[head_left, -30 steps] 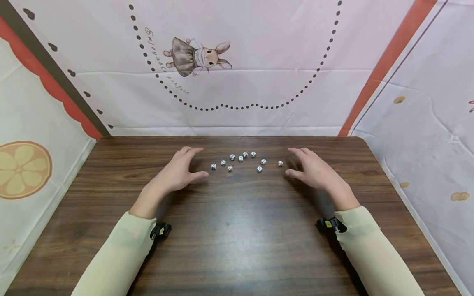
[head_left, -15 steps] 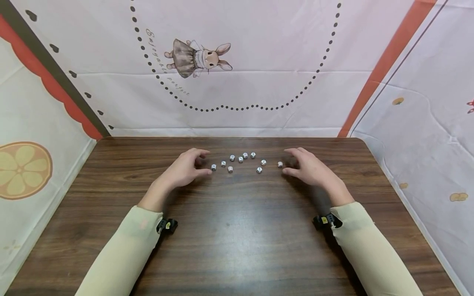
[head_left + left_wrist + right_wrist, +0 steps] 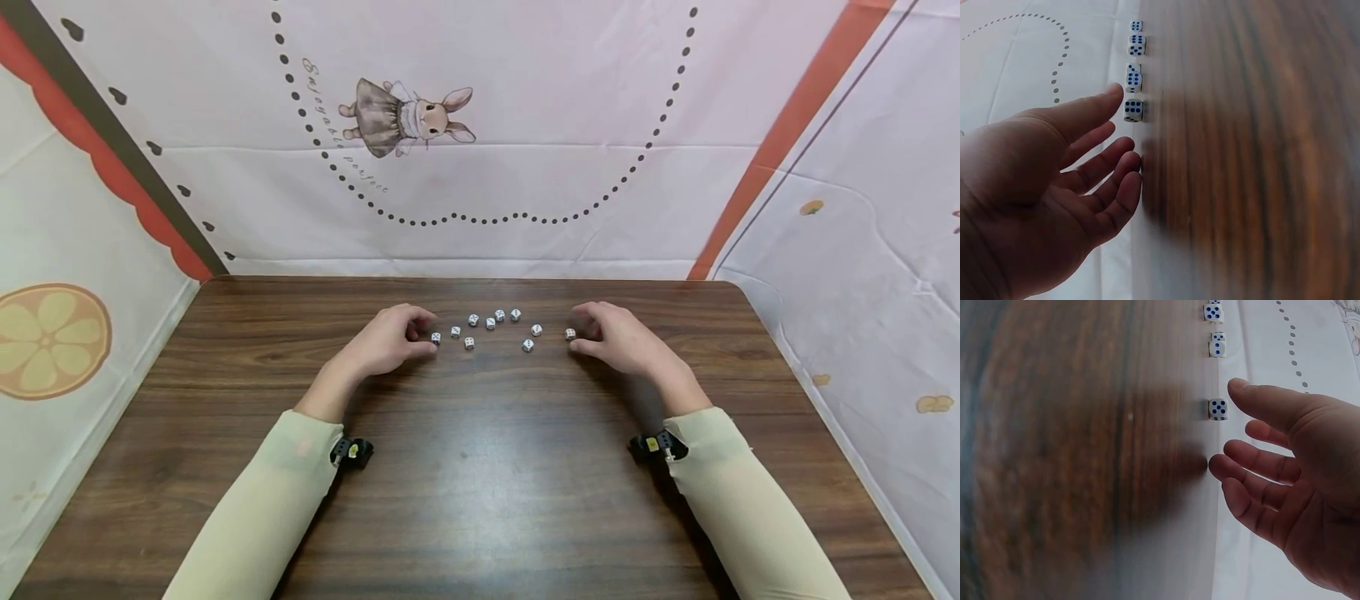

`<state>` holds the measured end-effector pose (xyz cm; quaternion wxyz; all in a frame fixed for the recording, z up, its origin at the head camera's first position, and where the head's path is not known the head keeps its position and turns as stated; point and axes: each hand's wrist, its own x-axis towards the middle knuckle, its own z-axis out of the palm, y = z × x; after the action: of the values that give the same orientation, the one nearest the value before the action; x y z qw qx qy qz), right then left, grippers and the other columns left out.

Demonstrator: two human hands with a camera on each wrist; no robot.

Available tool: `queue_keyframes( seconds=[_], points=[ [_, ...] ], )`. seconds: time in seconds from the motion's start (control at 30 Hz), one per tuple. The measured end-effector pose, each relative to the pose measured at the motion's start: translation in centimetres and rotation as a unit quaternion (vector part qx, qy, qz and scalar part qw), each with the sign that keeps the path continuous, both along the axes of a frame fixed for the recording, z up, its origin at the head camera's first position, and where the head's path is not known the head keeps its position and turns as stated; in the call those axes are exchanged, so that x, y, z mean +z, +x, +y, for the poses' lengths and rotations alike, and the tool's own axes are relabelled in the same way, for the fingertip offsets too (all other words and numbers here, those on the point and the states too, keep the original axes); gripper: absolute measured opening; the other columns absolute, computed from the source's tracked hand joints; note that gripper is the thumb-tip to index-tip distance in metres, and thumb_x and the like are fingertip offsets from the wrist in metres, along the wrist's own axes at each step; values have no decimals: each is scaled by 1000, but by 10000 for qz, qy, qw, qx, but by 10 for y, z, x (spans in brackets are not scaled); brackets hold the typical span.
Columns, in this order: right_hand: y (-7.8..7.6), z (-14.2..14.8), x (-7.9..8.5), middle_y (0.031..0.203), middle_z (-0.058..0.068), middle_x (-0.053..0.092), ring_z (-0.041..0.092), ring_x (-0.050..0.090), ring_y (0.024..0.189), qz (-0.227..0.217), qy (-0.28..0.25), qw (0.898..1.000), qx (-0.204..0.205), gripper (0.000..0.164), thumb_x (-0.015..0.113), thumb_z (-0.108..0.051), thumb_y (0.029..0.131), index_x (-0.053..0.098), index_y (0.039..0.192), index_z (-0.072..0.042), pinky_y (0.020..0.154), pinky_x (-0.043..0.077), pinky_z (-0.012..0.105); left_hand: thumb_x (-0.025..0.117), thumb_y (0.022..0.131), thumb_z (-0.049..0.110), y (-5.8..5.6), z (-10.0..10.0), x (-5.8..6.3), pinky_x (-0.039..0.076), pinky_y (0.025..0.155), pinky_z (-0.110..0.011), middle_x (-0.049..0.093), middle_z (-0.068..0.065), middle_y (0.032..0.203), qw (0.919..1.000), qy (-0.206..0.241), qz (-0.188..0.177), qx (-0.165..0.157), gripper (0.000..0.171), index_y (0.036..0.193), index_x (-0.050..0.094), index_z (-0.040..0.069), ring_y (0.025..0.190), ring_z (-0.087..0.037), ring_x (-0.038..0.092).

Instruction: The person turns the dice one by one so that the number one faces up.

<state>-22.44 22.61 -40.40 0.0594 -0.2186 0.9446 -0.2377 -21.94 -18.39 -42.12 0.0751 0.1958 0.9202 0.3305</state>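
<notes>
Several small white dice with dark pips lie scattered on the wooden table (image 3: pixel 465 467), toward its far edge. My left hand (image 3: pixel 384 342) is at the left end of the scatter, thumb and fingers apart and slightly bent. The leftmost die (image 3: pixel 436 338) sits just off its fingertips; the left wrist view shows this die (image 3: pixel 1134 110) beside the thumb. Across from it, my right hand (image 3: pixel 618 333) curves around the rightmost die (image 3: pixel 570 333). In the right wrist view this die (image 3: pixel 1217 409) stands near the thumb tip, not pinched. Neither hand holds anything.
Between the hands lie more dice, among them a front die (image 3: pixel 469 343), a back die (image 3: pixel 515 315) and a right-hand die (image 3: pixel 528 346). A printed cloth (image 3: pixel 525 167) hangs behind the table. Each wrist carries a black device, the left device (image 3: pixel 352 452) and right device (image 3: pixel 658 447).
Both hands have moved inward toward the end dice, the left hand farther. Their thumbs and fingers have drawn a little closer together. The dice lie as before.
</notes>
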Motion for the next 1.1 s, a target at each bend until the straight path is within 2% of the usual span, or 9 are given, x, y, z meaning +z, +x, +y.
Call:
queue_keyframes(
  seconds=[0.13, 0.37, 1.1],
  points=[
    [-1, -1, -1, 112, 16, 69, 31, 66, 102, 15, -64, 10000, 27, 56, 80, -20, 97, 59, 142, 3, 89, 52, 50, 83, 95, 21, -3, 2, -2, 51, 90, -44, 69, -11, 119, 10000, -86, 38, 25, 44, 132, 70, 2, 99, -24, 62],
    [-1, -3, -1, 110, 15, 69, 29, 66, 100, 11, -87, 9999, 54, 54, 80, -20, 97, 60, 140, 4, 88, 52, 49, 84, 94, 19, -6, 4, -4, 51, 89, -42, 71, -6, 104, 9999, -99, 47, 113, 33, 121, 75, 4, 96, -22, 63],
    [0, -5, -3, 109, 14, 71, 28, 67, 98, -14, -93, 9999, 42, 48, 79, -17, 97, 63, 137, 4, 86, 53, 48, 82, 95, 15, -8, 5, -8, 50, 83, -39, 70, -3, 92, 9998, -68, 110, 138, 15, 107, 80, 6, 88, -19, 63]
  ],
)
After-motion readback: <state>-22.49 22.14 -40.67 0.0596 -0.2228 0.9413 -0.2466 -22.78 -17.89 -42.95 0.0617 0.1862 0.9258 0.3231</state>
